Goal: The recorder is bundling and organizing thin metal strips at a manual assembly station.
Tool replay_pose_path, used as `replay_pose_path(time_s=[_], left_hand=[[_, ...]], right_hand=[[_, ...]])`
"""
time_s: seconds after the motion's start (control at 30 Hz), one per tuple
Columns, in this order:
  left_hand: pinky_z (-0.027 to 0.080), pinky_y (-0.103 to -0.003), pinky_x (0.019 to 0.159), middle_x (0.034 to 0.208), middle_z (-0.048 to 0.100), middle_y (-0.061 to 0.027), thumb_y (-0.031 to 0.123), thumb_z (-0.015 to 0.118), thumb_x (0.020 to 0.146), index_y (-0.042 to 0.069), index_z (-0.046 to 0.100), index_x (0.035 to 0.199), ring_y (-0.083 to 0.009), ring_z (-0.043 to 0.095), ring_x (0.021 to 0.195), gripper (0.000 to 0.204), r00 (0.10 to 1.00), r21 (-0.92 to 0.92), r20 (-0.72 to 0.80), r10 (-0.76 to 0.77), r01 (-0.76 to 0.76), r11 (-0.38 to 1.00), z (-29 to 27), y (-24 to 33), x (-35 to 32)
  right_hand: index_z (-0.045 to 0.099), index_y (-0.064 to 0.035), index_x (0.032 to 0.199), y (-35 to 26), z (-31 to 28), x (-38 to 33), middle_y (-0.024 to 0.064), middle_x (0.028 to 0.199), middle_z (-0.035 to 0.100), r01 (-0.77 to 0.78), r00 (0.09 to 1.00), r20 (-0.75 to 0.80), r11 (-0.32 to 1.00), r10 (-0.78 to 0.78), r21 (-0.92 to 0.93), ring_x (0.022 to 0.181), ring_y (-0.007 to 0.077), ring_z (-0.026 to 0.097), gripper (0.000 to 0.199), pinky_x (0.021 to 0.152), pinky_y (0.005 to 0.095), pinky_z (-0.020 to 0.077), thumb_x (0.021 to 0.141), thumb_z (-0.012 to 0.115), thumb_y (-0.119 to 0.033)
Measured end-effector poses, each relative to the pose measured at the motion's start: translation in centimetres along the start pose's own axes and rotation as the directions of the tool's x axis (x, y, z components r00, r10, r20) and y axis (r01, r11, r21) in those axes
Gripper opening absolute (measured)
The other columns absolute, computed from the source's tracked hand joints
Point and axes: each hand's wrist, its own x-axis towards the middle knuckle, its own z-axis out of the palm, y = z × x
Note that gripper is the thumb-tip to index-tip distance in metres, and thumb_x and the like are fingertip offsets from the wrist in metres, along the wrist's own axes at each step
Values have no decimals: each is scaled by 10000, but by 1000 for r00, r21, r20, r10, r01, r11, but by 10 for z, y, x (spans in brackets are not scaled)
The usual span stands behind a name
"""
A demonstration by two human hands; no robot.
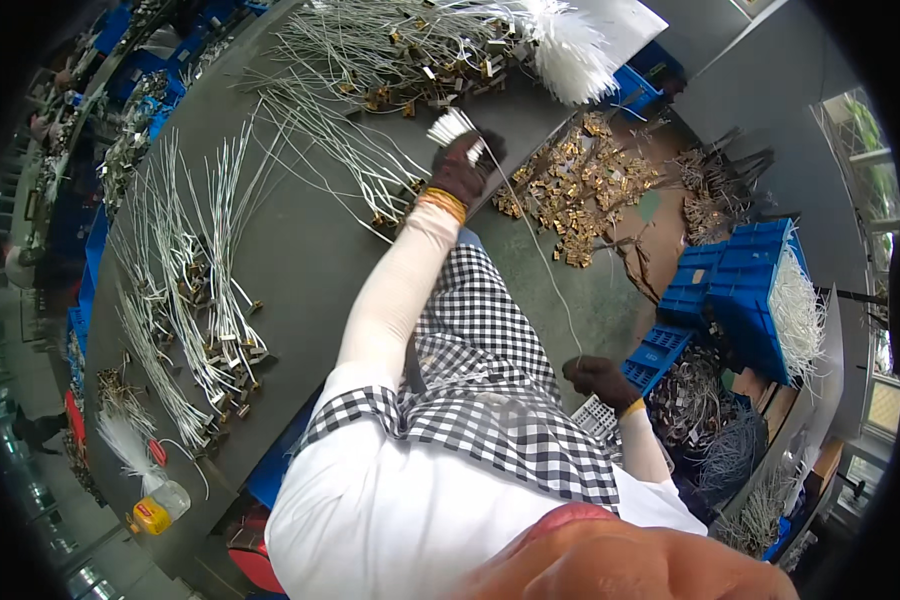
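Note:
My left hand (465, 168), in a dark glove, is closed around a bunch of short white tubes (450, 126) over the table's edge. A thin pale wire (542, 245) runs from beside that hand down to my right hand (600, 382), also dark-gloved. The right hand is closed with the wire at its fingers, low by the blue crates. Wires with brass-coloured ends (385, 190) lie on the table just left of my left hand. Beyond it is a heap of similar wires (410, 50), next to a bundle of white strands (572, 55).
Rows of white wires (205, 310) lie on the grey table (305, 240). Many small brass-coloured parts (585, 180) cover a board to the right. Blue crates (725, 290), one holding white strands (798, 315), stand at the right. A yellow-labelled bottle (160, 508) sits at the lower left.

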Motion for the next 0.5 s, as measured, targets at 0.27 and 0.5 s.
replay_pose_path(time_s=[0.27, 0.5], left_hand=[[545, -525, 973, 1070, 673, -179, 83, 515, 976, -15, 577, 1141, -350, 652, 1081, 202, 983, 55, -136, 123, -117, 992, 30, 80, -42], [597, -482, 873, 997, 693, -173, 114, 578, 957, -53, 610, 1086, -323, 697, 951, 213, 987, -16, -102, 126, -128, 992, 23, 101, -67]], right_hand=[[689, -16, 952, 22, 6, -11, 1, 745, 581, -63, 998, 15, 997, 62, 36, 652, 88, 500, 111, 595, 252, 413, 914, 664, -117], [681, -19, 929, 6, 8, -9, -7, 748, 582, 2, 999, 44, 1000, -2, -10, 648, 85, 499, 91, 588, 248, 414, 903, 668, -106]])
